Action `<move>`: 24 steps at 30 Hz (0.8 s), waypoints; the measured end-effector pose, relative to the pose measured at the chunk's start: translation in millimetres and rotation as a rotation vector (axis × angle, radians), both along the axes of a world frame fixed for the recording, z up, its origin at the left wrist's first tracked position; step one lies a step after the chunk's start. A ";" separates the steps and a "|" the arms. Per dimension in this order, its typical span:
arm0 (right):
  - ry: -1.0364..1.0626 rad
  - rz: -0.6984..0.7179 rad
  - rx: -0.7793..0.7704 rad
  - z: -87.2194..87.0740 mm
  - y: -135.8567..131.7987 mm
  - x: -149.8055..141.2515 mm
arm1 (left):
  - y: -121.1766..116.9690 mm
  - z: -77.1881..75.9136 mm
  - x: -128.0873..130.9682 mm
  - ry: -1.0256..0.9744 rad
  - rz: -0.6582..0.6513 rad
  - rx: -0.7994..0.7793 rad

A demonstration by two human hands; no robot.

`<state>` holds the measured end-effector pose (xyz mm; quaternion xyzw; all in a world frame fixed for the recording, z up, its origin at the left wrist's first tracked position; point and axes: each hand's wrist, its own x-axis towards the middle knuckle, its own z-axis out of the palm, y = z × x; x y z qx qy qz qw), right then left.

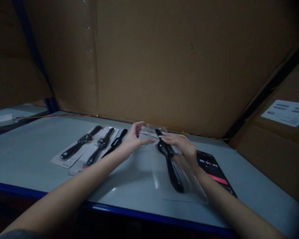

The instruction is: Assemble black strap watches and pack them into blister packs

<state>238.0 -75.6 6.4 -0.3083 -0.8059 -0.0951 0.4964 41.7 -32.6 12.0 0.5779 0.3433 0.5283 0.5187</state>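
Observation:
A black long-handled tool (pixel 173 171) with a round joint near its upper end lies in a clear plastic sleeve (pixel 155 176). Its exact kind is unclear. My right hand (pixel 181 144) is closed on the tool's upper part, fingertips across it; the thumb is hidden. At the sleeve's upper left is my left hand (pixel 133 139), its thumb and fingers apart; whether it touches the plastic I cannot tell. Left of it, two similar black tools (pixel 72 151) (pixel 94 155) lie in clear packs on white cards, and another black tool (pixel 118 141) is partly behind my left forearm.
A phone (pixel 211 169) showing a running timer lies by my right forearm. Brown cardboard (pixel 164 66) walls the back of the grey table (pixel 35 159), with thin coloured wires along its foot. A carton with a white label (pixel 286 113) stands right. Blue edging (pixel 109 209) runs along the front.

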 end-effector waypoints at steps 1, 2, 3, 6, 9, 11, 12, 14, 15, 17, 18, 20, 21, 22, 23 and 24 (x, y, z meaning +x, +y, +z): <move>-0.020 -0.049 0.028 -2.1 3.5 2.8 | 1.6 -1.5 -0.1 -0.113 -0.097 -0.152; -0.041 -0.095 0.054 -5.3 7.6 5.6 | 1.6 -2.1 -0.4 -0.196 -0.250 -0.319; -0.068 -0.134 0.081 -9.3 11.8 8.2 | 0.1 -2.2 -0.6 -0.246 -0.424 -0.461; -0.215 -0.194 0.122 -22.2 21.4 13.0 | -9.3 -2.5 1.6 -0.202 -0.746 -0.634; -0.371 -0.171 0.152 -26.9 25.1 13.1 | -16.3 -8.2 7.3 -0.119 -0.677 -0.557; -0.461 -0.150 0.155 -21.9 28.5 14.3 | -16.3 -13.9 10.5 -0.105 -0.607 -0.528; -0.498 -0.162 0.144 -17.5 32.0 16.6 | -15.1 -16.5 11.3 -0.101 -0.597 -0.526; -0.537 -0.258 0.092 -7.5 43.8 26.3 | -11.6 -20.4 11.2 -0.102 -0.583 -0.537; -0.529 -0.336 0.054 -3.2 52.0 33.8 | -9.6 -21.6 10.4 -0.111 -0.557 -0.549; -0.553 -0.475 -0.054 1.3 71.2 52.5 | -5.6 -22.6 8.0 -0.134 -0.469 -0.568; -0.596 -0.538 -0.124 1.2 81.1 62.6 | -3.8 -22.7 6.7 -0.141 -0.429 -0.571; -0.740 -0.653 -0.282 -3.0 98.4 80.9 | -0.5 -22.3 4.2 -0.134 -0.366 -0.552; -0.768 -0.666 -0.308 -6.1 105.1 88.2 | 1.0 -21.9 3.1 -0.114 -0.338 -0.533; -0.795 -0.675 -0.326 -9.3 110.2 93.8 | 2.4 -21.5 2.3 -0.087 -0.310 -0.514; -0.819 -0.677 -0.337 -12.1 113.6 97.9 | 3.6 -21.1 1.6 -0.056 -0.280 -0.497; -0.834 -0.674 -0.338 -14.3 115.7 100.5 | 4.6 -20.7 1.1 -0.023 -0.254 -0.486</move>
